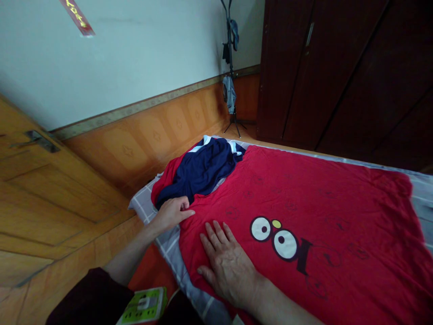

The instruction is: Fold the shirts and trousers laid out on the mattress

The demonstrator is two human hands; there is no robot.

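Observation:
A red garment (270,180) printed with big cartoon eyes and faint round figures lies spread over the bed. My right hand (228,266) rests flat on it, left of the eyes, fingers stretched out. At the garment's left edge is my left hand (174,212), its fingers curled and its thumb on the red cloth; it seems to grip that edge, though the fingertips are partly hidden. Just beyond this hand lies a bunched navy garment (206,164) with white trim. Red cloth (167,176) shows along its left side.
A grey checked sheet (172,248) covers the bed. Beside my left forearm sits a green-and-white object (145,304). A wooden door (50,198) stands at the left. Behind the bed are a coat stand (231,67) with hanging items and a dark wardrobe (304,90).

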